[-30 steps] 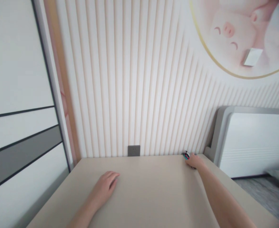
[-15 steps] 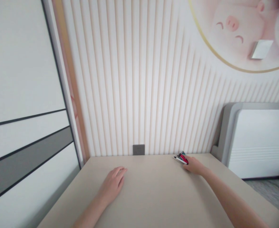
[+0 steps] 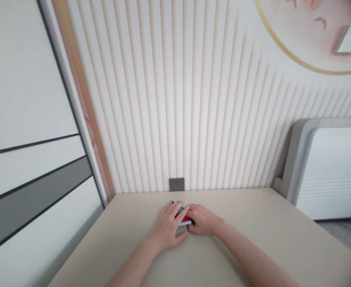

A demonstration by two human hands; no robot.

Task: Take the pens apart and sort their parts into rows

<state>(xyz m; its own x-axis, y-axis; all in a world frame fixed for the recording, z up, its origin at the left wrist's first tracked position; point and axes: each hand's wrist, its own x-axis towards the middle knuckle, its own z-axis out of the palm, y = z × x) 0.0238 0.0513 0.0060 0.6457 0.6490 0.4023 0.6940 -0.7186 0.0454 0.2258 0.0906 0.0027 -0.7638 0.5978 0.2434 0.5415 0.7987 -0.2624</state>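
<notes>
Red and teal, the pen-like bundle (image 3: 186,219) sits at six o'clock from the socket (image 3: 176,184): probably light, stiff, slippery, best taken mid-length. The right hand (image 3: 204,220) clasps its three-o'clock end; the left hand (image 3: 166,226) spreads over it.

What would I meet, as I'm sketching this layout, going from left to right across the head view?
White-and-grey wardrobe → left hand → bundled pens → right hand → grey-framed white headboard.
</notes>
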